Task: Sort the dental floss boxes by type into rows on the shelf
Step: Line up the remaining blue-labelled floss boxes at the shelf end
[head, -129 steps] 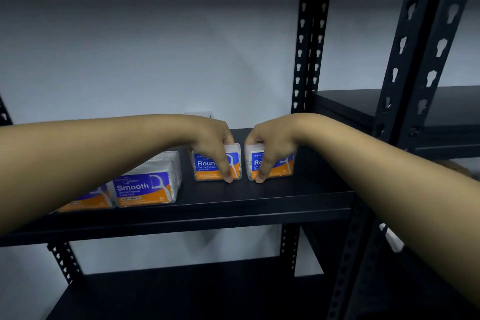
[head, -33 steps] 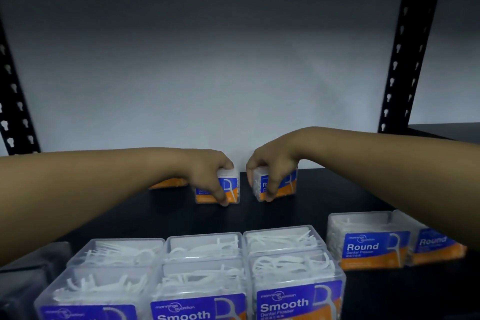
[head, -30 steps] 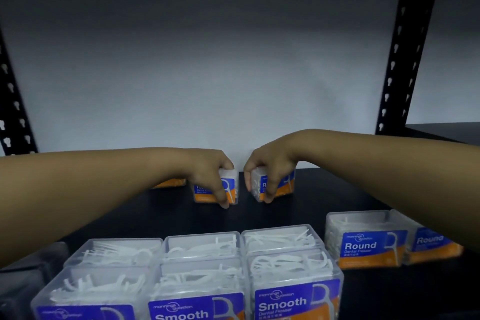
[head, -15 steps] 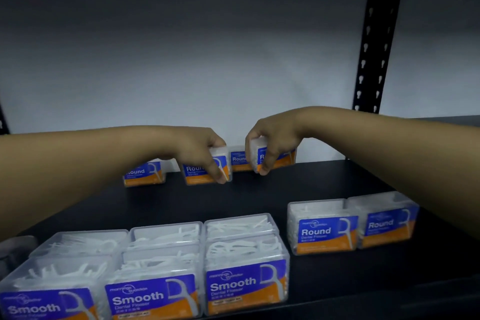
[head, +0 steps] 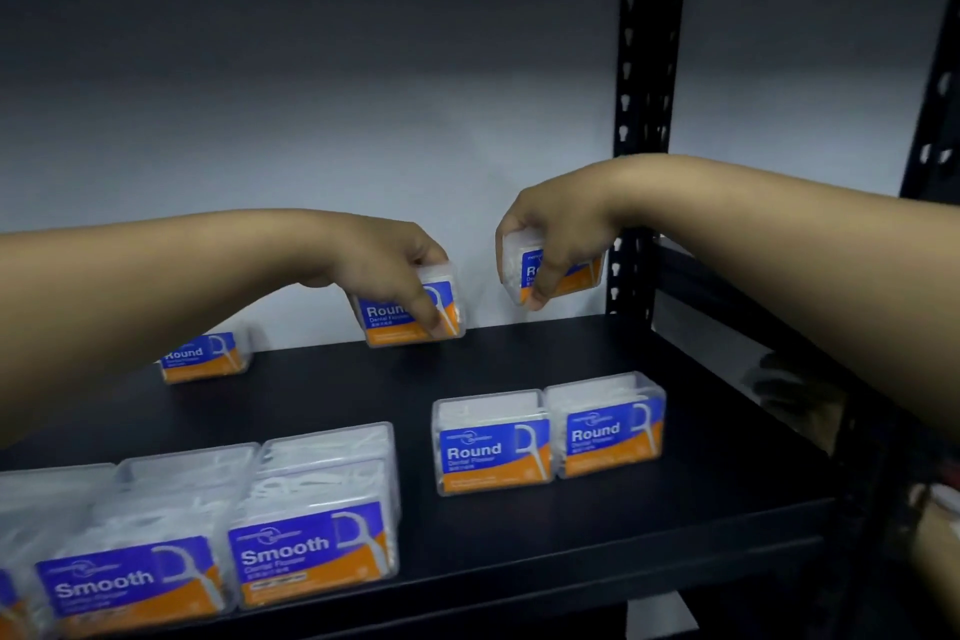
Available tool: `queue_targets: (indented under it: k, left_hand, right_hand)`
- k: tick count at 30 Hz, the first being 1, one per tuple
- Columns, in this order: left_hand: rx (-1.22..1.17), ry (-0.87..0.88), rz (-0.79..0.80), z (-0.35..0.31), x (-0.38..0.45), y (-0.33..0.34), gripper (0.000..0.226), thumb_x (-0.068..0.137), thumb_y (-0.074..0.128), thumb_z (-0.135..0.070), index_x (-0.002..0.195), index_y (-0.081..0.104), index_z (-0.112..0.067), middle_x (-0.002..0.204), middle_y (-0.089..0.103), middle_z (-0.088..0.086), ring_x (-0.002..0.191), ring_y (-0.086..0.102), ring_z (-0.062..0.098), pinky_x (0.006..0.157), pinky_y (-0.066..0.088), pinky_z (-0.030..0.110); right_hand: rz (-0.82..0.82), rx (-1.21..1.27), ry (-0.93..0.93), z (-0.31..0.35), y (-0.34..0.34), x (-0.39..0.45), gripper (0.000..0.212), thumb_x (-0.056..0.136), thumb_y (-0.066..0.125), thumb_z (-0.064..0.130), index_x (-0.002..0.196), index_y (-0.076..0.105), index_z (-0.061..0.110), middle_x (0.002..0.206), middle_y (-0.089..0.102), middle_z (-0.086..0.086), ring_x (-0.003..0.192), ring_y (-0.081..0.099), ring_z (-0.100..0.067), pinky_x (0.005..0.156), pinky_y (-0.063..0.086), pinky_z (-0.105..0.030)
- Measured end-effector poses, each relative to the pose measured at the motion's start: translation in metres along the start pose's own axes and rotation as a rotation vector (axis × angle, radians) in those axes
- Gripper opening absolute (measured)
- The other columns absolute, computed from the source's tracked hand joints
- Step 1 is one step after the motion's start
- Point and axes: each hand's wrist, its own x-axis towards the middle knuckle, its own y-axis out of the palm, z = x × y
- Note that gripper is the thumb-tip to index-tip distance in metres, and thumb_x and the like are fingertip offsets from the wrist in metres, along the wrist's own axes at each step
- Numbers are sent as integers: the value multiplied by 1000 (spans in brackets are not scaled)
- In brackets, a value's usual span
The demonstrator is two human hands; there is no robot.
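Note:
My left hand point(head: 395, 270) grips a clear "Round" floss box point(head: 410, 314) from above, at the back of the black shelf point(head: 519, 364). My right hand point(head: 550, 234) holds a second "Round" box point(head: 571, 276) lifted off the shelf, near the wall. Another "Round" box point(head: 205, 358) stands at the back left. Two "Round" boxes point(head: 493, 444) point(head: 608, 426) stand side by side at the middle right. Several "Smooth" boxes point(head: 311, 530) are packed together at the front left.
A black perforated upright point(head: 644, 120) rises at the shelf's back right corner, just right of my right hand. A grey wall closes the back. A neighbouring shelf unit point(head: 779, 327) lies to the right. Bare shelf surface shows between the back boxes and the front groups.
Both hands have carried their "Round" boxes to the right. The right box has risen off the shelf. A "Round" box seen between the hands half a second ago is no longer visible.

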Motion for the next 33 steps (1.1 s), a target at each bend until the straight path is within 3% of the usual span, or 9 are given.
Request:
queue_targets:
  k: [10,17,23,27,30,33]
  left_hand:
    - [31,-64,62,-27,20,42,29,78,85,-24,104,73,-21,103,79,3,95,76,26,90,60,53]
    - [33,-150,129,-32,30,65,23,84,77,-14,106,71,-18,107,78,9,98,76,30,92,59,55]
    - [22,-219,153,-37,35,75,29,91,72,-18,119,65,-18,114,76,9,104,75,30,94,58,54]
    - [32,-233,148,-41,31,71,42,86,76,-26,125,61,-18,120,73,5,106,74,25,96,58,48]
    - [70,-208,56,-46,22,64,59,76,80,-40,128,57,-23,127,66,-4,114,67,20,102,55,43]
    - [169,-15,-265,-52,7,58,50,85,73,-39,131,59,-25,133,61,-7,125,57,15,108,46,35]
  right_hand:
    - [-12,-153,109,-38,23,-54,46,75,88,41,115,67,29,96,64,7,97,65,-23,78,53,-33]
    - [12,-217,136,-49,38,-77,45,76,88,38,108,58,29,84,56,8,92,63,-24,70,50,-30]
    - [74,-255,159,-47,52,-85,62,79,86,37,133,57,27,87,50,5,93,56,-24,60,45,-29]
    - [131,-254,142,-47,62,-88,60,78,86,37,131,58,30,103,57,3,99,57,-24,72,50,-32]
    - [155,-263,126,-45,67,-88,61,77,87,38,131,59,32,101,54,4,100,57,-24,73,51,-32]
    - [182,-287,111,-43,70,-89,71,77,87,42,140,55,29,109,52,3,101,56,-25,76,50,-34]
